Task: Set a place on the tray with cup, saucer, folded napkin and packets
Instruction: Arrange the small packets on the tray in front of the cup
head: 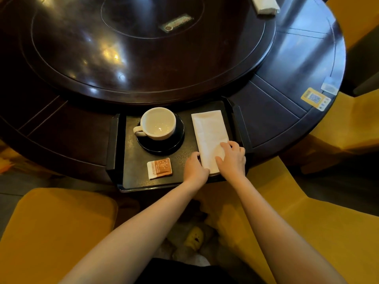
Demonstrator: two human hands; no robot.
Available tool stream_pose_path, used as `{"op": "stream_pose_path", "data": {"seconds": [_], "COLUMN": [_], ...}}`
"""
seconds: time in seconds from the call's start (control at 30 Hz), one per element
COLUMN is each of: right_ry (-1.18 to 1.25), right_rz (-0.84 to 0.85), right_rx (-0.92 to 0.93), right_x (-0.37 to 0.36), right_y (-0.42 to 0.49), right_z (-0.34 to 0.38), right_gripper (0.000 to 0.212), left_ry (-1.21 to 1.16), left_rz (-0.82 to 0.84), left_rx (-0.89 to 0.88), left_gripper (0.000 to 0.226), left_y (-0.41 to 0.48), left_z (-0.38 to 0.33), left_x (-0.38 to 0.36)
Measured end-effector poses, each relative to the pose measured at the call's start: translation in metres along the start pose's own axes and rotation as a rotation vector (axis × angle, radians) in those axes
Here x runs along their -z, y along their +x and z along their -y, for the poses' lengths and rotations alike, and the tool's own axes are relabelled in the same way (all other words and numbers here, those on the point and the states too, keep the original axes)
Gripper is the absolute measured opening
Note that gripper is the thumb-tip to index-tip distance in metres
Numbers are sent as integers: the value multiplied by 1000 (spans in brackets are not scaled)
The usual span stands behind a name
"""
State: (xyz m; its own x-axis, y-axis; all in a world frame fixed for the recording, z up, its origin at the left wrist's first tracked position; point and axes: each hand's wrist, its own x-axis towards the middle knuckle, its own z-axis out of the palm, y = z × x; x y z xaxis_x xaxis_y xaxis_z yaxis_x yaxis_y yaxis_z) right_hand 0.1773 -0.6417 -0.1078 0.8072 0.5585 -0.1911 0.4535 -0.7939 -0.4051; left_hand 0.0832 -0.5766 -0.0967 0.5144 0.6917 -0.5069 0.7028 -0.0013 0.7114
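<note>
This is a restaurant dining room. A large round table (276, 121) of dark polished wood carries a raised turntable (143, 58) across its middle (the sort used for shared dishes). Near the table's right edge sits a yellow sticker (315, 98) with a QR code, and a clear label (329, 88) lies just beside it. Yellow upholstered chairs (57, 232) stand around the table's near and right edges. A folded white cloth (264, 5) lies at the far edge. A black tray (131, 177) at the near edge bears a cup (159, 124) on a saucer (162, 145).
</note>
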Motion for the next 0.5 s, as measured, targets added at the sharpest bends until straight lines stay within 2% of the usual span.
{"op": "stream_pose_path", "data": {"seconds": [0.3,0.4,0.5], "right_ry": [-11,85,306], "right_rz": [7,-76,26], "right_rx": [17,116,238], "right_x": [1,3,-4], "right_y": [-9,-16,-27], "right_z": [5,15,40], "right_gripper": [49,45,42], "left_ry": [62,72,58], "left_rz": [-10,-106,-265], "left_rx": [-42,-130,-76], "left_gripper": [60,61,60], "left_y": [-8,-20,-27], "left_z": [3,13,42], "left_x": [13,43,93]}}
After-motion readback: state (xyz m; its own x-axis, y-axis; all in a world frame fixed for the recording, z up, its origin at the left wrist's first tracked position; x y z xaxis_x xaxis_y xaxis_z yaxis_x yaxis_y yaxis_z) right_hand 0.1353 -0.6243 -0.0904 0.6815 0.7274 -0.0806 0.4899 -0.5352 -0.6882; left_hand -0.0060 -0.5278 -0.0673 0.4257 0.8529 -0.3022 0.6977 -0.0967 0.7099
